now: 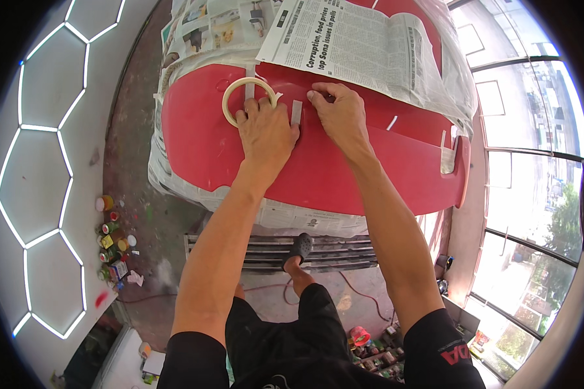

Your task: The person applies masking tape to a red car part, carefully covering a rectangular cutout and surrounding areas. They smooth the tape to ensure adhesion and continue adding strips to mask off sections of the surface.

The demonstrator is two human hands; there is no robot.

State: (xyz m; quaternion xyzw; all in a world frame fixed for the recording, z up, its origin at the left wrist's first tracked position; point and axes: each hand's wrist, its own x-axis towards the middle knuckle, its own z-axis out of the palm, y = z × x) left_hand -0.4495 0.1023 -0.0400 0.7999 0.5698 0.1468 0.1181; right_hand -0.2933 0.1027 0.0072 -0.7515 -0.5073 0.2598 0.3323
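Note:
My left hand (266, 135) is closed on a roll of masking tape (229, 111), its fingers curled over the near rim of the ring. Both are over a red curved panel (201, 142), which looks like a vehicle's painted body part. Beside the left fingers a short strip of tape (296, 112) sticks up from the panel. My right hand (341, 122) is pinched, thumb against forefinger, close to the edge of a newspaper sheet (350, 48). Whatever lies between those fingertips is too small to make out. Another tape strip (250, 84) runs behind the roll.
More newspaper (214, 29) and thin plastic film (457, 78) wrap the panel's surroundings. Below it stands a dark slatted platform (266, 249) with my foot on it. Paint cans (113, 240) line the left wall. A red hose (363, 295) crosses the floor. Windows (525, 188) fill the right.

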